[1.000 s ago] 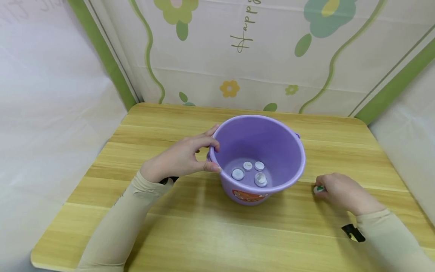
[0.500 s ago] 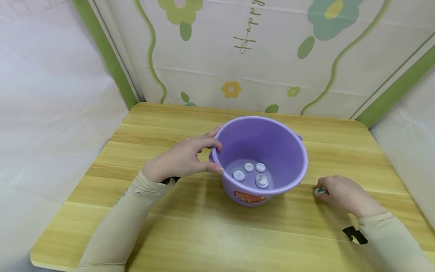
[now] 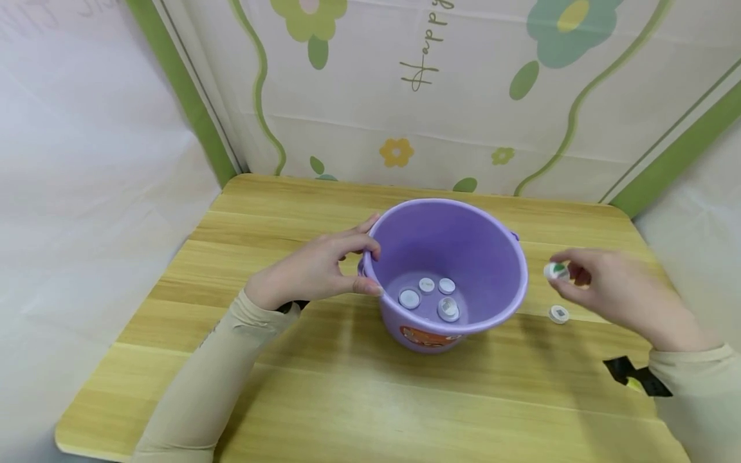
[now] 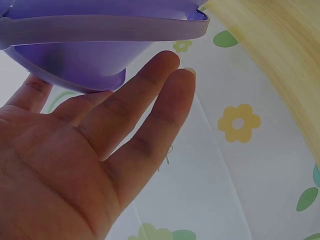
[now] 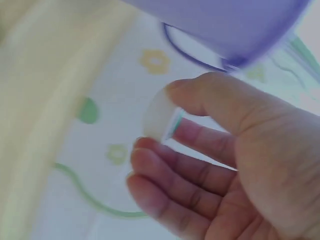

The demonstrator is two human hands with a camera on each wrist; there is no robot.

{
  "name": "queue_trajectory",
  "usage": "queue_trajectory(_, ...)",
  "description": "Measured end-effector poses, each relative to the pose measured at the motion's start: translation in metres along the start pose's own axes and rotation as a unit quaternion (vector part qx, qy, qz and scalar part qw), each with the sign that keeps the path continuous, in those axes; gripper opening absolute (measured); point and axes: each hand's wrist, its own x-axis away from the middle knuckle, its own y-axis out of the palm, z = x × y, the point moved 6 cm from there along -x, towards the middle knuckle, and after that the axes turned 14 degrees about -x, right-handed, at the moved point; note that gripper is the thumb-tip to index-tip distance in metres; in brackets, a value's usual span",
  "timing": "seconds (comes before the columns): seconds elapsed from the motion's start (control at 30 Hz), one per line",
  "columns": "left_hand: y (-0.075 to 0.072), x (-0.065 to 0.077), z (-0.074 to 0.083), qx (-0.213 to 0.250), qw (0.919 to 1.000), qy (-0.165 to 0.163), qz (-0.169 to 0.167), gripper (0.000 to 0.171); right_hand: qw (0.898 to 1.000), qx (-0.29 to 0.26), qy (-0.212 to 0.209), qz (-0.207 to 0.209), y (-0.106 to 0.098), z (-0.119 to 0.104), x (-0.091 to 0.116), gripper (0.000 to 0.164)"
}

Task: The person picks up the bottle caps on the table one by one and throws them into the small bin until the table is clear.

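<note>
In the head view my left hand [image 3: 312,267] grips the left rim of a purple bucket [image 3: 446,231], with a finger bent over the edge. The bucket's handle [image 4: 110,27] lies across the top of the left wrist view, above the fingers. Several small round white discs [image 3: 448,308] lie on the bucket's floor. My right hand [image 3: 628,292] pinches another small round disc [image 3: 556,271], clear to white with a green mark, between thumb and fingers, in the air right of the bucket. Below it a similar white disc [image 3: 558,314] lies on the table.
The light wooden table [image 3: 359,386] carries the bucket near its middle. Behind it hangs a white curtain [image 3: 347,96] with flowers and green borders. White sheets [image 3: 87,193] close off both sides.
My right hand has risen from the table with the disc in its grip, uncovering a second disc on the wood. My left hand stays on the bucket rim.
</note>
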Motion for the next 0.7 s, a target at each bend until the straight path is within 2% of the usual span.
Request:
queue_trajectory(0.13, 0.000, 0.000, -0.001, 0.000, 1.0000, -0.002, -0.002, 0.049, 0.997, 0.009, -0.046, 0.058, -0.028, -0.025, -0.017, 0.026)
queue_trajectory(0.23, 0.000, 0.000, -0.001, 0.002, 1.0000, -0.004, -0.004, 0.046, 0.995, 0.015, -0.067, 0.071, -0.040, -0.043, -0.030, 0.028)
queue_trajectory(0.43, -0.001, 0.001, 0.000, 0.008, 1.0000, -0.003, -0.004, 0.044, 0.995, 0.011, -0.081, 0.051, -0.046, -0.074, -0.051, 0.028)
queue_trajectory(0.7, -0.001, 0.001, 0.000, 0.012, 0.9999, 0.000, -0.003, 0.048, 0.994, 0.020, -0.104, 0.006, -0.040, -0.107, -0.074, 0.025)
